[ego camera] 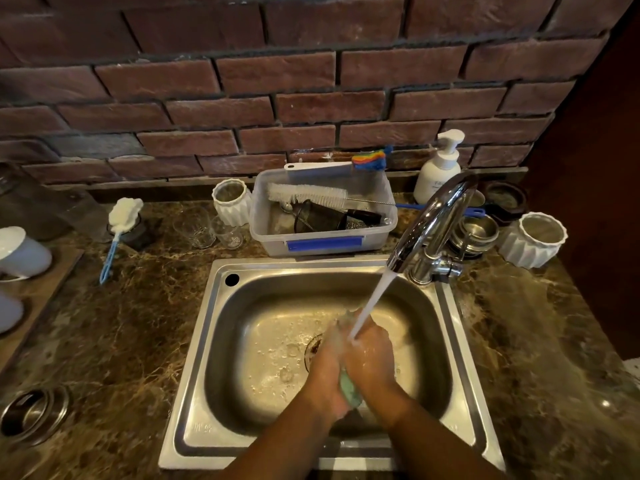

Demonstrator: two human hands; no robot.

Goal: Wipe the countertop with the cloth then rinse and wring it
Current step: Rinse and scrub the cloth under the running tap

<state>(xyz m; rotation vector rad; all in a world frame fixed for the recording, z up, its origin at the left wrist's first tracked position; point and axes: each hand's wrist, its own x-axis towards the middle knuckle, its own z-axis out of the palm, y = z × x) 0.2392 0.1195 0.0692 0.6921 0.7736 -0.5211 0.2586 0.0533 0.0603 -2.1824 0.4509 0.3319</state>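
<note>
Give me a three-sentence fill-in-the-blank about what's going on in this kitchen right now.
1. The left hand and right hand squeeze the green cloth inside the steel ____.
2. The faucet is turned ____.
3. The white bottle brush lies in a clear tub with a ____ latch.
Missing words: sink; on; blue.

Clear tub (267, 231) holds bottle brush (306, 195); soap pump bottle (437, 173) right of it.

The brown marbled bench (121, 323) carries a clear plastic tub (270, 233) at twelve o'clock of the sink (204, 341), glasses (197, 228) at eleven and a soap pump bottle (438, 171) at one.
</note>
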